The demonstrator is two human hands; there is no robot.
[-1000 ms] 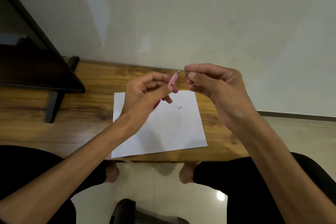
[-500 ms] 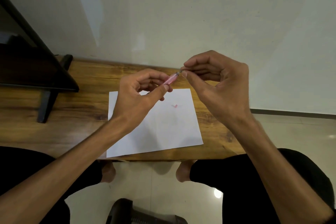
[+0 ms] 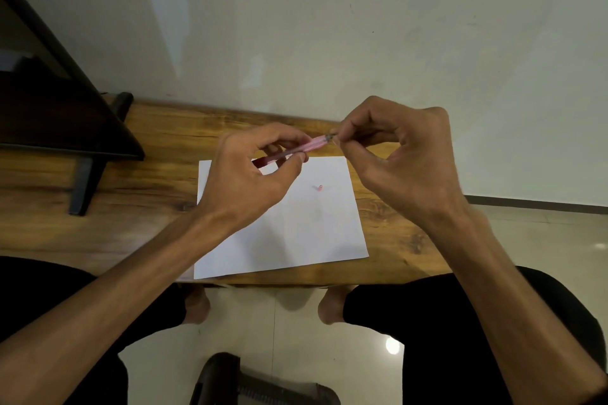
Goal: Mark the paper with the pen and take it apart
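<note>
Nearest you: your knees in black trousers, bare feet on the tiled floor, a dark object at the bottom edge that cannot be identified.

Next out, the wooden surface (image 3: 98,240) with the white sheet of paper (image 3: 296,233) lying flat near its front edge. A small pink piece (image 3: 319,188) rests on the sheet, alone, below the hands. Position on the sheet unchanged from the earlier frames.

Above the sheet's far edge: your left hand (image 3: 250,181) grips the pink pen (image 3: 309,146) by its barrel, thumb and fingers curled round it, pen tilted up toward the right. Your right hand (image 3: 401,158) pinches the pen's tip end between thumb and forefinger; whatever small part sits there is too small to make out.

Change since one second ago: the right hand's fingertips then stood just off the pen's end; they closed onto it half a second ago and remain there now. The right hand's knuckles have turned upward. The left hand's grip is the same.

Far left: a dark screen (image 3: 49,108) on a stand. Behind everything, the pale wall (image 3: 362,26).
</note>
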